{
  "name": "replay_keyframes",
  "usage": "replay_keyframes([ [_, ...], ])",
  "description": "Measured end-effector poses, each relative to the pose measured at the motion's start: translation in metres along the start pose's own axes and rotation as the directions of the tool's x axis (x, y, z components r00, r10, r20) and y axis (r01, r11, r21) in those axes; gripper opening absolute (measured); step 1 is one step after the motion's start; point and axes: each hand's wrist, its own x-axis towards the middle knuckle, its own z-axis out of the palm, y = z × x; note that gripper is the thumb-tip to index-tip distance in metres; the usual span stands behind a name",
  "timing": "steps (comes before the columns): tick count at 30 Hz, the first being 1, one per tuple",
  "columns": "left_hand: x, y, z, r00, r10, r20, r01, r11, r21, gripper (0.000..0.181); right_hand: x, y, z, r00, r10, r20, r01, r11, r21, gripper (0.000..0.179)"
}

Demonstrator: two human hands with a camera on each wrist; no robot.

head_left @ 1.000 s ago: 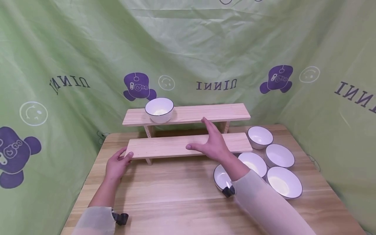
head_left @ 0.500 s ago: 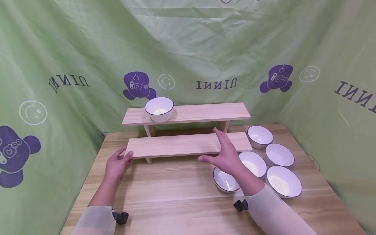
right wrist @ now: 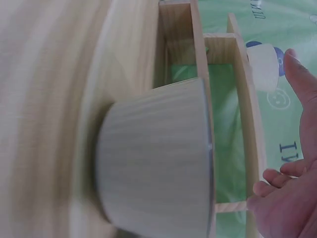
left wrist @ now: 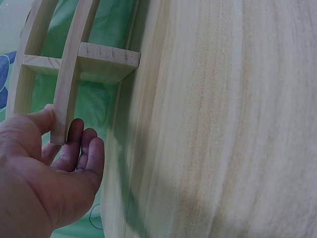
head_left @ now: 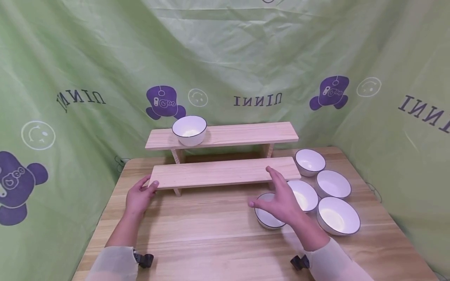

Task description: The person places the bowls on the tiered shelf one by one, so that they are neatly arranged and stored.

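Note:
My left hand (head_left: 138, 198) pinches the left end of the lower board of a two-tier wooden shelf (head_left: 225, 172). In the left wrist view the thumb lies on one face of the board (left wrist: 67, 99), with the fingers on the other. Over the nearest white bowl (head_left: 268, 220) hovers my right hand (head_left: 281, 201), thumb and fingers spread and holding nothing. That hand partly covers the bowl in the head view. From the right wrist, the bowl's side (right wrist: 153, 158) shows large, apart from the hand. Another white dark-rimmed bowl (head_left: 190, 132) stands on the upper board, left of its middle.
Several more white bowls stand right of the shelf, among them a back bowl (head_left: 310, 162), a right-hand bowl (head_left: 333, 184) and a front bowl (head_left: 338, 216). A green printed curtain (head_left: 218, 58) encloses the wooden table (head_left: 197, 234) at the back and sides.
My right hand has moved from above the lower board rightward and toward the front, to over the nearest bowl. My left hand stays on the board's end.

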Motion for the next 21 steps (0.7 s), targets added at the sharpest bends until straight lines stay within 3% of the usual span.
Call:
replay_keyframes([
  [21,-0.002,0.002,0.002,1.0,-0.005,0.011,0.006,1.0,-0.011,0.072,-0.044,0.031,-0.002,0.998,0.042,-0.047,-0.044,0.998,-0.045,0.129],
])
